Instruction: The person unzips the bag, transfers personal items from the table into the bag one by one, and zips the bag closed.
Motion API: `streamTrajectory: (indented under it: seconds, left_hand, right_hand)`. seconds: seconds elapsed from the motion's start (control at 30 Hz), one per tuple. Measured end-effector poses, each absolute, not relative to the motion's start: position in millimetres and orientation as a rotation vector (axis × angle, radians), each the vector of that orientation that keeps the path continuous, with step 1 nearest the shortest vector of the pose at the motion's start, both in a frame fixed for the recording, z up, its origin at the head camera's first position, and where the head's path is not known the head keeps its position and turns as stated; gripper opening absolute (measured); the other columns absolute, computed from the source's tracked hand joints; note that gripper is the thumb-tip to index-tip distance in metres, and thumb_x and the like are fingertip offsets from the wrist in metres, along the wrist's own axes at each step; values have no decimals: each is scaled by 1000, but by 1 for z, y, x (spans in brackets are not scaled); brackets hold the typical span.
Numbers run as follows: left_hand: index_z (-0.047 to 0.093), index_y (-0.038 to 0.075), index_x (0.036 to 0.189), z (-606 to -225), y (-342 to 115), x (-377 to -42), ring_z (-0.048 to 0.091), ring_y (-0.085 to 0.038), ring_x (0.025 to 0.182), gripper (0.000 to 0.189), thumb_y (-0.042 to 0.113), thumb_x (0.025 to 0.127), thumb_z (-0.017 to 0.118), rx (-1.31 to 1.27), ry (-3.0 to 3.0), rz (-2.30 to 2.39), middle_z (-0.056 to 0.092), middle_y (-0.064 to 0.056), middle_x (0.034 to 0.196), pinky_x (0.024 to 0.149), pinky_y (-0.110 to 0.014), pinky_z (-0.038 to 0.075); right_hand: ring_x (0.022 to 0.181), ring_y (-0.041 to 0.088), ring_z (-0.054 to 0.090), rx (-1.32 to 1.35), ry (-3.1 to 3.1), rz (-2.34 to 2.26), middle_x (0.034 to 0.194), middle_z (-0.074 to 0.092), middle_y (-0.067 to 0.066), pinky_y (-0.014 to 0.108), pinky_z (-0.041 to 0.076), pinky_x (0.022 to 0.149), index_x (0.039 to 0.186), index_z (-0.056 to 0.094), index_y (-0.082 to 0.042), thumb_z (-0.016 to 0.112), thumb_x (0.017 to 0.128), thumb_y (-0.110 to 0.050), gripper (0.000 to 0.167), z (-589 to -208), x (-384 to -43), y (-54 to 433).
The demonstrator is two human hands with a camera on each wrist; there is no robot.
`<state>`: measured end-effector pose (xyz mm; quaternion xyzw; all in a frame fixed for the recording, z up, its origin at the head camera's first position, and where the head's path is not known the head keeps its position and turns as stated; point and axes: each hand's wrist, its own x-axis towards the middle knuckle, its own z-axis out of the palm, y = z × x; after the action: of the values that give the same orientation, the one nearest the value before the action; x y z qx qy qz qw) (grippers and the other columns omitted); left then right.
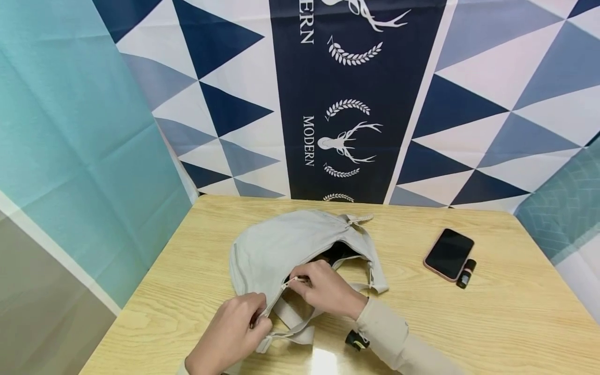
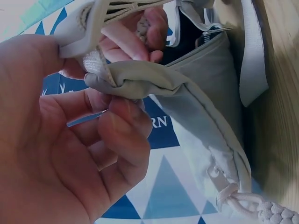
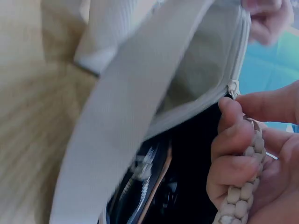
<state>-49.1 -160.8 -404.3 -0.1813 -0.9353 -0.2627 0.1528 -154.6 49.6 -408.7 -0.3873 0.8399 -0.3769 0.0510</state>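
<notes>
Wood-grain table, bounded at rear, left and right.
Rear hanging: blue and white triangles flanking a dark band printed with "MODERN" and stag heads. Left hanging: creased, teal, pale stripe, grey-brown below. Right hanging: teal, tile-patterned. Bright glare on near tabletop.

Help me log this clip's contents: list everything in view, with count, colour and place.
Wooden table: one, pale yellow-brown, across the lower view
Shoulder bag: one, light grey, mid-table, partly open
Webbing strap: at least one, light grey, at the bag's opening
Braided zip pulls: at least two, beige, one held, one at the bag's far end
Smartphone: one, dark screen, pink edge, table's right
Small cylinder: one, mostly black, beside the phone
Small unidentified object: one, black with yellow-green, by the right sleeve
Printed cloth: count unclear, blue, white, teal, behind table
Left hand: one, bare, gripping the bag's edge
Right hand: one, bare, holding a zip pull
</notes>
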Motion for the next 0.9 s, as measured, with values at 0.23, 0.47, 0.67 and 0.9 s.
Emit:
streamTrajectory:
  seconds: [0.23, 0.47, 0.67, 0.9]
  left_hand:
    - [38, 18, 61, -406, -156, -48, 20, 5, 54, 30, 4, 69, 63, -626, -2696, -751, 23, 19, 61, 45, -13, 22]
    - [38, 17, 61, -408, -150, -49, 17, 4, 53, 30, 5, 73, 62, -719, -2731, -738, 23, 16, 60, 46, -13, 21]
    - [34, 22, 62, -410, -145, -50, 18, 4, 51, 34, 6, 74, 62, -779, -2733, -697, 24, 16, 59, 45, -13, 21]
    - [36, 22, 64, -410, -141, -51, 23, 3, 51, 33, 7, 74, 63, -816, -2710, -657, 27, 16, 60, 46, -12, 23]
  right_hand:
    - [53, 0, 44, -1161, 2617, -1068, 65, 54, -14, 21, 39, 51, 80, 71, -21, 64, 97, -16, 19, -405, -169, 63]
    - [50, 0, 41, -1152, 2608, -1004, 59, 51, -15, 22, 37, 51, 73, 68, -17, 60, 98, -14, 26, -399, -175, 74]
    - [48, -1, 36, -1175, 2644, -960, 58, 48, -15, 20, 32, 48, 73, 68, -17, 59, 99, -14, 27, -399, -180, 85]
    - [48, 0, 37, -1152, 2701, -920, 58, 49, -12, 21, 34, 49, 76, 68, -16, 60, 99, -13, 25, -399, -185, 95]
